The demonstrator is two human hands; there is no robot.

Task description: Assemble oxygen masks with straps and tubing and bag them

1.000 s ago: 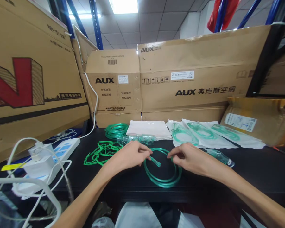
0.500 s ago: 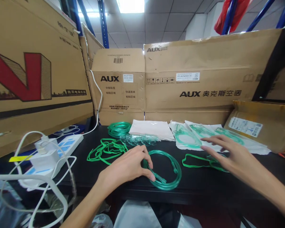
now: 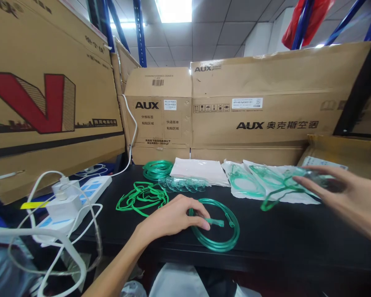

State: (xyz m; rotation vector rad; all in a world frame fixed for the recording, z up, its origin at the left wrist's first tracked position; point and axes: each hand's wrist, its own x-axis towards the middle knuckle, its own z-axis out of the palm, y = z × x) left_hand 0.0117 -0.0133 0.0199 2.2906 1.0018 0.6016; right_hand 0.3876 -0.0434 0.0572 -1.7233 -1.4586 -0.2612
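Observation:
My left hand (image 3: 177, 216) pinches the end of a coiled green oxygen tube (image 3: 216, 247) on the black table, its connector (image 3: 217, 222) poking past my fingertips. Off to the right, my right hand (image 3: 351, 189) is closed around a clear oxygen mask (image 3: 323, 181), raised above the tabletop and blurred. A green elastic strap (image 3: 268, 205) dangles from the mask to the left. Behind my left hand, a row of clear masks or mask parts (image 3: 185, 184) lies beside a tangle of green straps (image 3: 142, 198).
More coiled green tubing (image 3: 157, 170) and a stack of white packets (image 3: 200, 170) sit at the back. Bagged mask sets (image 3: 245, 181) lie to their right. A power strip (image 3: 94, 187) with white cables occupies the left; cardboard boxes (image 3: 253, 140) wall the rear.
My right hand has picked up the mask with its green strap from the table and moved right. My left hand has stayed at the tube; the connector now points more to the right.

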